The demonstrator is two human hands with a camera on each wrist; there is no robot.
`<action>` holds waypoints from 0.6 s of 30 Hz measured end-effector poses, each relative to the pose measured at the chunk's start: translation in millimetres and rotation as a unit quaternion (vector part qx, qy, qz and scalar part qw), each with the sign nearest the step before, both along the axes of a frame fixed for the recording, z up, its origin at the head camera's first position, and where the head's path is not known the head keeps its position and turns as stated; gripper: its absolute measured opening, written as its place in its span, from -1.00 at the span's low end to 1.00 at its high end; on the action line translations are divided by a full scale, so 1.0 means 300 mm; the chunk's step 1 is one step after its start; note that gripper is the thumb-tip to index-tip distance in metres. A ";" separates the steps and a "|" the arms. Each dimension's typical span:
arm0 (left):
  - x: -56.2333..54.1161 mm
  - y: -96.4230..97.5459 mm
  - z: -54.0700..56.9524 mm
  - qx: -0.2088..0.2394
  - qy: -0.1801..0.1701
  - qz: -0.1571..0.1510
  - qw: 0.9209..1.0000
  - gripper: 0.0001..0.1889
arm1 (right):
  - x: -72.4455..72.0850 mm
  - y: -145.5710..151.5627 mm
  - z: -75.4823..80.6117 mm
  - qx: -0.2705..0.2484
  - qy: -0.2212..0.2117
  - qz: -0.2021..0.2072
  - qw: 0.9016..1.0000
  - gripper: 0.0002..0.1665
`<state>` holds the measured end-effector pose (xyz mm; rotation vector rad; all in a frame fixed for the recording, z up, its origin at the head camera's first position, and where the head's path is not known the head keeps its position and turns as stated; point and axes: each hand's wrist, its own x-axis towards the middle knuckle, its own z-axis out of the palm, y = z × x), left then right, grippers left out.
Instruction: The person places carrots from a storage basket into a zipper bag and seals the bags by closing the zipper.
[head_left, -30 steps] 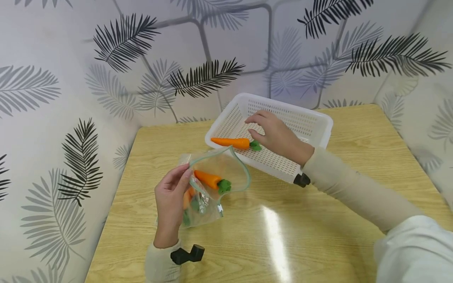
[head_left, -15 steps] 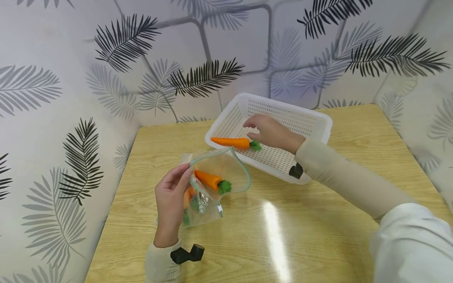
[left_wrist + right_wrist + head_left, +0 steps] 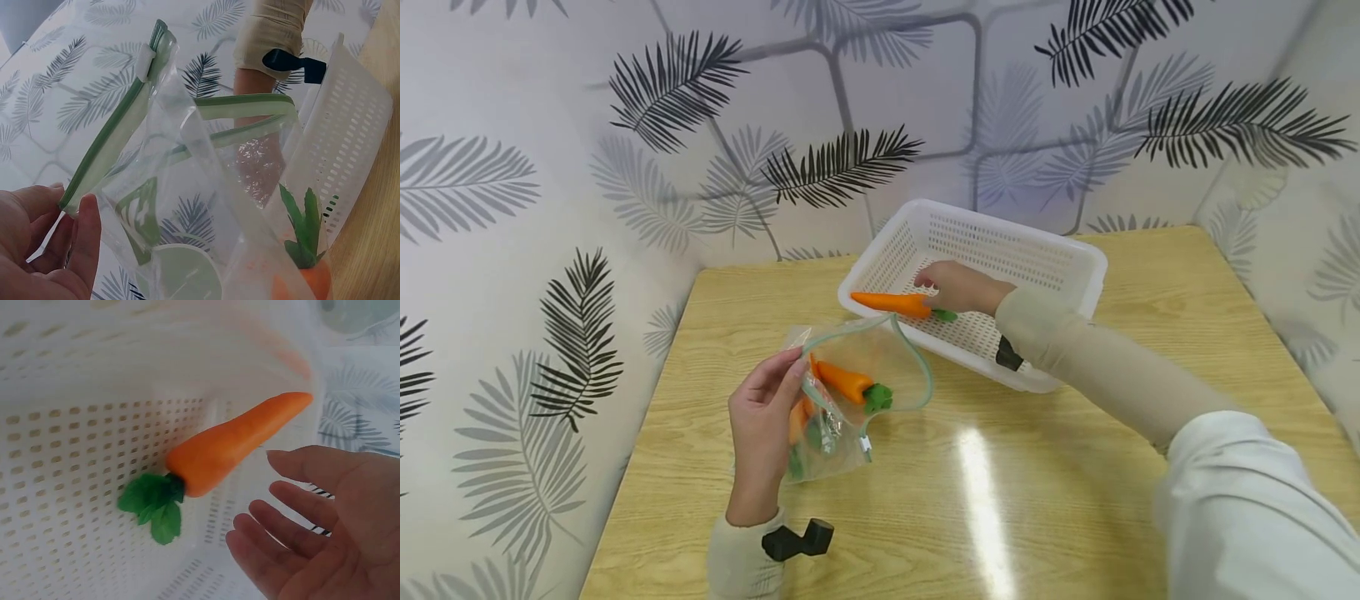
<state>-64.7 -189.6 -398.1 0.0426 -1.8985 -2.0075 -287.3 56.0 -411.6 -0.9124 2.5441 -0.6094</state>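
"Two hands are on record: the left hand at the clear bag, the right hand inside the white basket. State of the left grip?"

"Clamped on the bag. Thumb and fingers pinch the green seal strip at one end; a white slider sits farther along it. The mouth gapes toward the basket's near rim."

"Contents?"

"A bagged carrot with green leaves shows in the mouth. More orange and green lies lower down, behind wrinkled plastic — the count cannot be told."

"And the right grip?"

"Apart. The right wrist view shows the thumb standing away from the bent, spread fingers, the palm beside the loose carrot. From the head view the hand is over that carrot's thick end; whether a fingertip touches it cannot be told."

"Position of the loose carrot?"

"In the basket, toward its left end, near the front wall. The tip points left; the leaves point toward the basket's middle."

"Surroundings?"

"Bag and basket are on a wood-grain table, against a leaf-patterned wall. Each wrist carries a black fitting — the left fitting and the right fitting."
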 end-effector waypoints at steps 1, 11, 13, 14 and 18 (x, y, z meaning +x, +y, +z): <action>0.000 0.000 0.000 0.000 0.000 0.000 1.000 -0.73 | -0.006 0.000 -0.010 0.011 -0.007 0.001 1.000 -0.51; -0.002 -0.003 -0.005 -0.002 -0.002 -0.003 1.000 -0.73 | -0.030 -0.019 -0.089 0.065 0.016 0.033 0.997 -0.52; -0.003 -0.004 -0.007 -0.004 -0.001 -0.004 1.000 -0.73 | -0.030 -0.024 -0.096 0.066 0.027 0.033 0.997 -0.54; -0.004 -0.005 -0.007 -0.004 0.000 -0.004 1.000 -0.73 | -0.030 -0.026 -0.099 0.067 0.031 0.033 0.997 -0.55; -0.005 -0.004 -0.008 -0.001 0.002 -0.005 1.000 -0.73 | -0.037 -0.031 -0.113 0.075 0.046 0.038 0.995 -0.55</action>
